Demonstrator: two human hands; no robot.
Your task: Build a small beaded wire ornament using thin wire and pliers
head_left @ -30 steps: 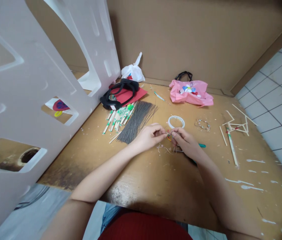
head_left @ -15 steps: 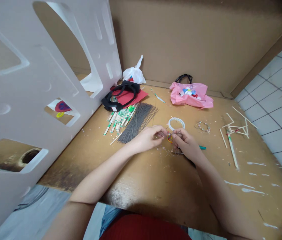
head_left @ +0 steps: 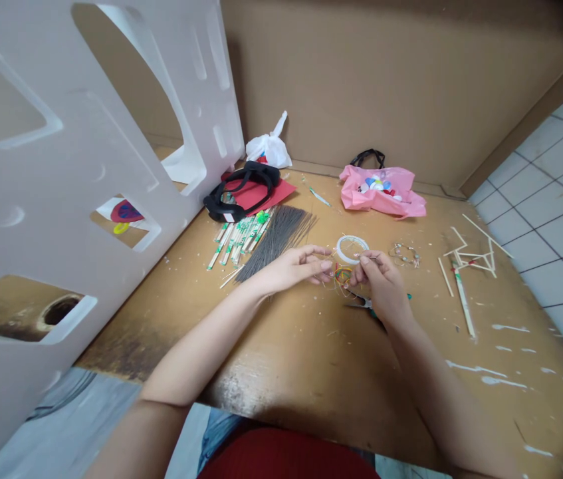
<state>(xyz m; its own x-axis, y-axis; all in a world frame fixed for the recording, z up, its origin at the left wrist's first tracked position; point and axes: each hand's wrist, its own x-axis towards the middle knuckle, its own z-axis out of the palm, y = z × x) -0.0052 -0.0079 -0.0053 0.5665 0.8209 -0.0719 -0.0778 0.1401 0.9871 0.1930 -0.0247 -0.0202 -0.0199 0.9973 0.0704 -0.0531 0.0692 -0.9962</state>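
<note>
My right hand (head_left: 381, 276) is closed, thumb and forefinger pinching a thin wire that barely shows. To its left, my left hand (head_left: 306, 266) has its fingers stretched out and slightly apart, with nothing visibly gripped. Between the hands lies a small tangle of red, yellow and green rubber bands or loops (head_left: 343, 274). Just beyond the fingertips is a white ring-shaped roll (head_left: 345, 256). A cutting tool with metal jaws (head_left: 359, 303) and dark green handles rests partly hidden under my right hand.
Left of my hands are a bundle of grey wires (head_left: 276, 243), wrapped chopsticks (head_left: 231, 243) and a black headset (head_left: 226, 209). A pink bag (head_left: 383, 189) and a white bag (head_left: 268, 148) sit at the back. Rightward lie a beaded wire ring (head_left: 405, 255) and a stick frame (head_left: 473, 259).
My hands have moved apart. My left fingers have straightened and loosened, while my right hand has shifted slightly right, still pinching. The coloured loops and the tool's jaws now show more.
</note>
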